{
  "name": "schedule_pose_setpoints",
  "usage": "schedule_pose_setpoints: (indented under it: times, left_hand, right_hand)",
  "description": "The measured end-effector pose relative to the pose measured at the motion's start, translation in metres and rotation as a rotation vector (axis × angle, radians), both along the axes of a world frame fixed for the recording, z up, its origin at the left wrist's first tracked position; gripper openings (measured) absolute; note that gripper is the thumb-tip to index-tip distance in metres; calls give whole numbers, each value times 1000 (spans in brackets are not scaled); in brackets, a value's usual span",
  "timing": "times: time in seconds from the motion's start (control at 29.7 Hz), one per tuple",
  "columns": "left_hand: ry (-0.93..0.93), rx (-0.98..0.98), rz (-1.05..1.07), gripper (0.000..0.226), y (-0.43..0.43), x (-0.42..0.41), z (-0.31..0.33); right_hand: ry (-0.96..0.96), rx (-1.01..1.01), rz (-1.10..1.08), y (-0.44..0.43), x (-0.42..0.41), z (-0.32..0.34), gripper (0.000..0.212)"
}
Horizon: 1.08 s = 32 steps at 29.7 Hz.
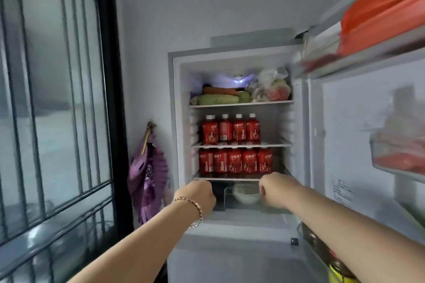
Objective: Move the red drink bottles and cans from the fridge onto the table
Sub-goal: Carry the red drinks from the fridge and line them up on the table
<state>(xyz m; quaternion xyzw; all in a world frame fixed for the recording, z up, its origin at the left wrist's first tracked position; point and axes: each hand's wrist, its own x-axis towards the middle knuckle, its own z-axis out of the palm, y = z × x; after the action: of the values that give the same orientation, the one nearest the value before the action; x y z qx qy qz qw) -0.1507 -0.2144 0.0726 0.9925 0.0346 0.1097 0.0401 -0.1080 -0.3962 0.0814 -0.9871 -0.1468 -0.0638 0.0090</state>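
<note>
an open fridge (181,110). an upper row of red bottles (231,130) stands on the middle shelf, a lower row of red bottles (235,161) on the shelf beneath. left hand (197,195) and right hand (276,188) reach in just below the lower row, both with curled fingers, gripping nothing.

Four red bottles (231,130) stand on the middle shelf (276,144), and five more on the shelf below (230,179). One white bowl (246,195) underneath.
</note>
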Motion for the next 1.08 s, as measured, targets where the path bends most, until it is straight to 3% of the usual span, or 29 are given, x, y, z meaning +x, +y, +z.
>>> schedule_pose_setpoints:
  times: [0.34, 0.54, 0.74, 0.81, 0.91, 0.98, 1.08]
  left_hand:
    - [-343, -164, -66, 20, 19, 204, 13]
    - [-494, -213, -38, 44, 34, 334, 67]
    - [-432, -249, 1, 63, 58, 448, 101]
    - [-386, -192, -12, 59, 64, 469, 105]
    - [-473, -54, -16, 44, 65, 474, 109]
    - [-510, -1, -78, 33, 59, 467, 111]
    - [-556, 232, -228, 33, 43, 443, 107]
  right_hand:
    - [-236, 85, -2, 26, 196, 10, 19]
    - [-376, 155, 120, 45, 314, 46, 19]
    - [-477, 217, 172, 59, 392, 44, 21]
    - [-521, 259, 127, 58, 410, 40, 30]
    - [-527, 429, -19, 49, 424, 41, 55]
    - [-473, 604, -153, 40, 436, 48, 77]
    - [-326, 871, -229, 27, 465, 62, 104]
